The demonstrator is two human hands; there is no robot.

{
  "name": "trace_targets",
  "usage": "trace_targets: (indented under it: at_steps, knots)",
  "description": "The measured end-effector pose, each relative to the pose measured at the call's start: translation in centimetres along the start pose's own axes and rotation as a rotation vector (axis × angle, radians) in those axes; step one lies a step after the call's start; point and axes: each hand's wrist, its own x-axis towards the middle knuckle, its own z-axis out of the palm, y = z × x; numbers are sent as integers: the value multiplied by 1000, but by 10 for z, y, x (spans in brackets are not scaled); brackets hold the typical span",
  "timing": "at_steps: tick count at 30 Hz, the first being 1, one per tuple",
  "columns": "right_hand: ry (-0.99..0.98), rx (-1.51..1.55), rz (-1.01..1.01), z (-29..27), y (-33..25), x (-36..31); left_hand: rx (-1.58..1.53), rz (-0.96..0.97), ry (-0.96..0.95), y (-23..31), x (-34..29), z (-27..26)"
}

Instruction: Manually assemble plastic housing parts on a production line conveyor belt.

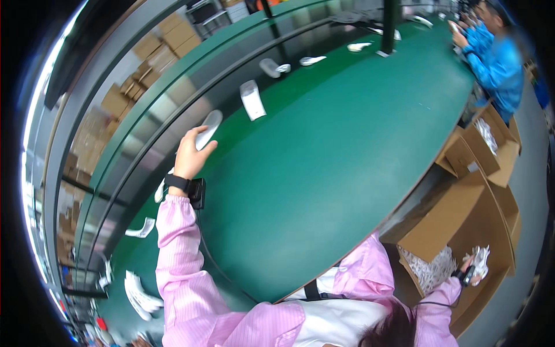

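Observation:
My left hand (pixel 193 155) reaches over the green work surface (pixel 300 168). Its thumb and fingers are spread around the near end of a pale, elongated, insole-shaped piece (pixel 212 124); whether they grip it I cannot tell for sure. Just beyond lies a flat white packet (pixel 252 100). Down at the right, my right hand (pixel 469 270) is inside an open cardboard box (pixel 491 231), closed on a crumpled white piece (pixel 481 259). Its fingers are partly hidden. Many white pieces (pixel 430 269) fill the box beside that hand.
More pale pieces lie along the surface's far side, including a curved one (pixel 140 228) and a white stack (pixel 140 296). A dark post (pixel 389 29) rises from the surface. A co-worker in blue (pixel 494 66) stands at the far right, near another cardboard box (pixel 483 144).

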Motion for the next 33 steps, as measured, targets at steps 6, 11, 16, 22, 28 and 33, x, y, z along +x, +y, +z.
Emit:
trace_targets:
  at_steps: [6,11,16,22,28,33]
  knots:
    - [484,-329,-211,16,-8,12,103,-246,51,-108,-18,19]
    - [-825,-106,223,-108,-128,100,190,-276,-80,-130,35,71]
    - [-622,184,138,-54,-72,84,231,-244,-185,-226,61,83]
    - [274,-99,-363,129,-8,50,-189,-112,-1,-224,48,53]
    - [-181,146,196,245,96,94,-615,-189,138,-108,-37,-31]
    - [-460,499,752,340,299,-39,-605,-297,-85,-76,-128,-51]
